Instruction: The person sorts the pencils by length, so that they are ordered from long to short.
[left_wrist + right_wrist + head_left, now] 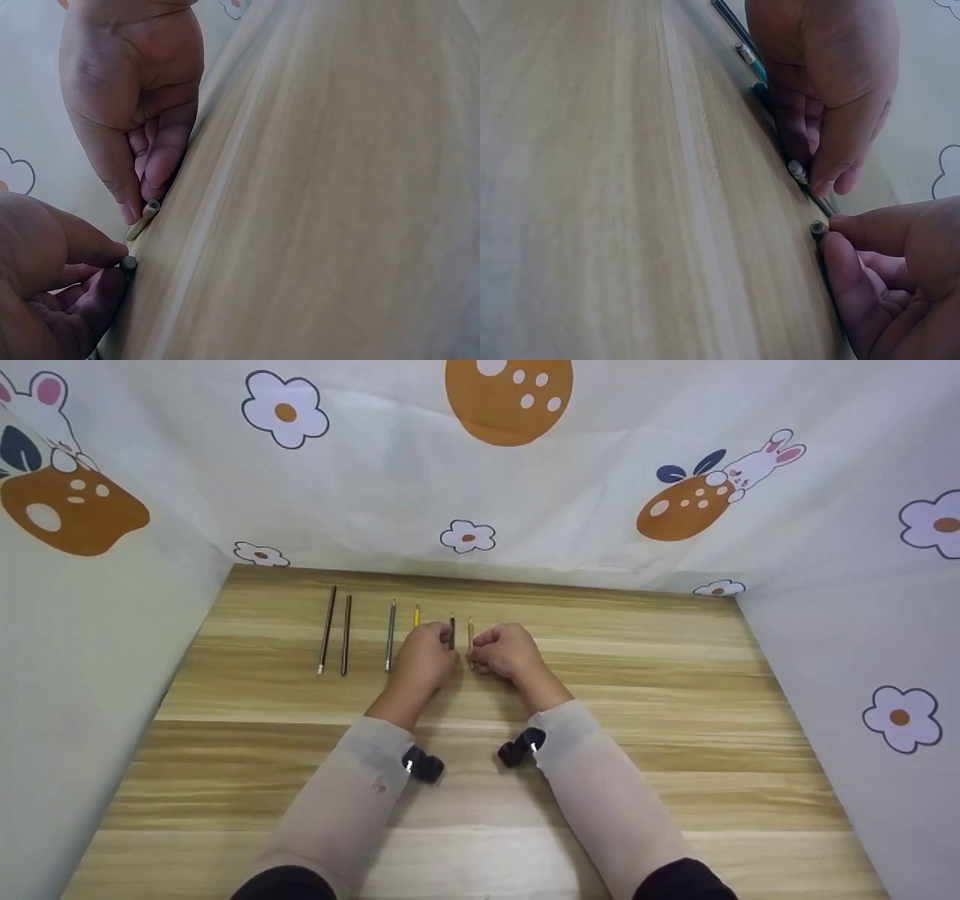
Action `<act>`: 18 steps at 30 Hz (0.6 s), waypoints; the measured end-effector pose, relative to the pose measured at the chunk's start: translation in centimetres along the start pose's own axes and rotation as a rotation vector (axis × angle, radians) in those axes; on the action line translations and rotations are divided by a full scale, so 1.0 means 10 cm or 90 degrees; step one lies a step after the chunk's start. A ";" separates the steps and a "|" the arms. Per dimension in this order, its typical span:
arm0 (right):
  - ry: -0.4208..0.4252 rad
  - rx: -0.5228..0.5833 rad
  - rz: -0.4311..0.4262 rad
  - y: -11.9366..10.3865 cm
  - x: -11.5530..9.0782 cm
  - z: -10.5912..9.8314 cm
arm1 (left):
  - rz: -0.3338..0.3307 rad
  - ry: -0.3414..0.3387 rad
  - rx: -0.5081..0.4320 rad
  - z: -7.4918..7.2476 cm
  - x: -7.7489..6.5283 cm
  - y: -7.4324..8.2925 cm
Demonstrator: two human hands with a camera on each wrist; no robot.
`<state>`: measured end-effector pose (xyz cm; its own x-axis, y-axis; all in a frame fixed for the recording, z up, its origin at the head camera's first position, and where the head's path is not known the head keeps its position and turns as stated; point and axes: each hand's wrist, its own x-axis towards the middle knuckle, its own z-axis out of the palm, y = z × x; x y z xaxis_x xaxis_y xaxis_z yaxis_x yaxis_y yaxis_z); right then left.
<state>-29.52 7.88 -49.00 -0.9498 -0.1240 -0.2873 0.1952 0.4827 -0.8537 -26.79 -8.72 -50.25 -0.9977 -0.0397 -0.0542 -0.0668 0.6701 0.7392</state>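
My left hand (426,660) pinches a dark pencil (452,622) between thumb and finger, low over the wooden table. In the right wrist view this dark pencil's pale end (798,172) sticks out of the left fingertips. Just to its right, my right hand (510,651) pinches a tan pencil (471,628) near its lower end. The left wrist view shows the tan pencil's blunt end (153,205) beneath the right thumb. Both pencils point away from me, nearly parallel with a small gap. A yellow pencil (417,616) lies partly hidden behind the left hand.
Left of my hands lie a grey-blue pencil (391,636) and two dark pencils, the outer one (327,631) with a white end and the inner one (346,635) without. Patterned cloth (375,495) walls in the wooden table (637,675) at the back and sides.
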 end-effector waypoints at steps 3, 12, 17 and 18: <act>-0.003 0.014 -0.001 0.02 0.01 0.00 | 0.003 -0.002 -0.003 0.00 0.00 0.00; -0.003 0.045 -0.008 0.06 -0.01 -0.04 | 0.011 0.006 -0.014 -0.02 0.00 -0.01; 0.009 0.052 -0.013 0.05 -0.04 -0.09 | 0.021 0.027 -0.040 -0.03 -0.01 -0.02; 0.011 0.052 -0.014 0.04 -0.04 -0.11 | 0.019 0.031 -0.047 -0.04 -0.01 -0.02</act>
